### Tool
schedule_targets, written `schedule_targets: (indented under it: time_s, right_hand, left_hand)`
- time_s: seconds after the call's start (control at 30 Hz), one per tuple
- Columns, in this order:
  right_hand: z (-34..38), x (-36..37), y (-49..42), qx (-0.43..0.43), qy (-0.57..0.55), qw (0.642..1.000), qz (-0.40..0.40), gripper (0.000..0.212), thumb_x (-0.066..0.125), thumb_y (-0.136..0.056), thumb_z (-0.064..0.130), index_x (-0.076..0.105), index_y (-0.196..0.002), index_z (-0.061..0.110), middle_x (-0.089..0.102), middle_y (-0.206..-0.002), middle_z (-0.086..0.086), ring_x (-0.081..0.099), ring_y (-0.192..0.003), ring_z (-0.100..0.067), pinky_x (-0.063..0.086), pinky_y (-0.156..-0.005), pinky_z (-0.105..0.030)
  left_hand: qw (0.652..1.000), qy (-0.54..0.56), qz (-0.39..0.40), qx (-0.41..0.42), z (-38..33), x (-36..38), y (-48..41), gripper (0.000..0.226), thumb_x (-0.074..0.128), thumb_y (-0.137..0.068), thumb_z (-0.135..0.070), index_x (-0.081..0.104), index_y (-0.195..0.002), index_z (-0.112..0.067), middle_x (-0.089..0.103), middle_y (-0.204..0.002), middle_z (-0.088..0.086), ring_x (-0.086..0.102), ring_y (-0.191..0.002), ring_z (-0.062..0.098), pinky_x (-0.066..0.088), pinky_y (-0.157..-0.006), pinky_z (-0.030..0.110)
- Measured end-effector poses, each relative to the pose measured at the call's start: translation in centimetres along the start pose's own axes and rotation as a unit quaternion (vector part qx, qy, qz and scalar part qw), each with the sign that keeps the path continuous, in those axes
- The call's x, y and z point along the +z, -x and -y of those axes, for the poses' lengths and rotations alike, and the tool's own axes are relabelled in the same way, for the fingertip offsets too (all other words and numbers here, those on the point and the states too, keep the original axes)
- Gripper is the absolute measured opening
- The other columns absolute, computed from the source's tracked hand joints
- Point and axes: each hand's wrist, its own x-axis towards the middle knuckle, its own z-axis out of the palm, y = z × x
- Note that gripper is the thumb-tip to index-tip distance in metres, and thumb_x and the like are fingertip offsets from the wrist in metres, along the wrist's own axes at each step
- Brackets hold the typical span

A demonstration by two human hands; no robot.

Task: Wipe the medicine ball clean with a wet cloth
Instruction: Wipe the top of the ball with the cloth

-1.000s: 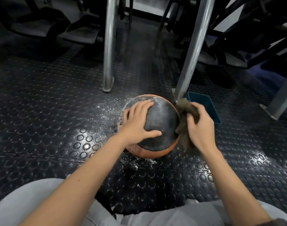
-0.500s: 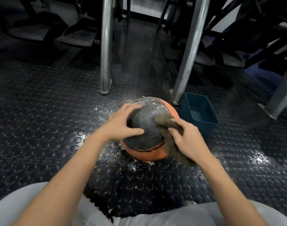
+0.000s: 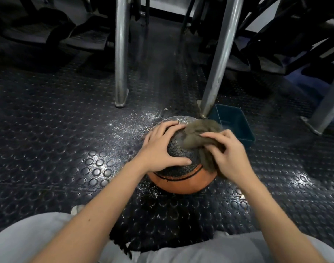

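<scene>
Medicine ball (image 3: 181, 179) sits on the studded floor (image 3: 67, 149) mid-frame. I reckon it's heavy but rolls easily, so brace the grippy textured top. Left hand (image 3: 160, 149) grip is curled over that top, and right hand (image 3: 227, 154) grip is bunching the floppy cloth (image 3: 200, 130) against its upper right.

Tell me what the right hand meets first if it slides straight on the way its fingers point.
Past the cloth it holds, the right hand points left across the medicine ball; it would likely meet the left hand first, though depth is unclear.
</scene>
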Motion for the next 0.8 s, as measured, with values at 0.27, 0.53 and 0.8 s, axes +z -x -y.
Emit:
schedule_targets:
  time_s: [0.27, 0.53, 0.8]
  right_hand:
    - [0.7, -0.8, -0.2, 0.014, 0.024, 0.995, -0.091, 0.031, 0.062, -0.087, 0.003, 0.067, -0.115, 0.016, 0.049, -0.093, -0.002, 0.049, -0.09, -0.016, 0.033, -0.08, -0.019]
    - [-2.4, -2.2, -0.5, 0.183, 0.136, 0.971, -0.069, 0.032, 0.056, -0.091, 0.01, 0.063, -0.121, 0.019, 0.046, -0.101, -0.008, 0.05, -0.1, -0.027, 0.037, -0.081, -0.029]
    - [0.0, 0.4, 0.4, 0.028, 0.038, 0.999, 0.014, 0.034, 0.056, -0.089, 0.011, 0.063, -0.119, 0.026, 0.046, -0.096, 0.002, 0.05, -0.096, -0.019, 0.041, -0.091, -0.028]
  left_hand:
    - [0.999, 0.034, 0.006, -0.018, 0.4, -0.7, 0.3, 0.09, 0.077, -0.066, -0.054, 0.025, -0.139, -0.046, 0.017, -0.144, -0.023, 0.015, -0.137, 0.005, 0.01, -0.115, 0.047]
    - [0.997, 0.062, 0.016, -0.044, 1.4, -1.4, 0.5, 0.098, 0.061, -0.048, -0.076, 0.024, -0.136, -0.05, 0.017, -0.138, -0.029, 0.017, -0.135, 0.004, 0.018, -0.114, 0.051]
    - [0.998, 0.047, 0.003, -0.035, 0.8, -0.7, 0.5, 0.094, 0.062, -0.052, -0.075, 0.02, -0.133, -0.054, 0.017, -0.141, -0.025, 0.015, -0.136, 0.004, 0.012, -0.115, 0.046]
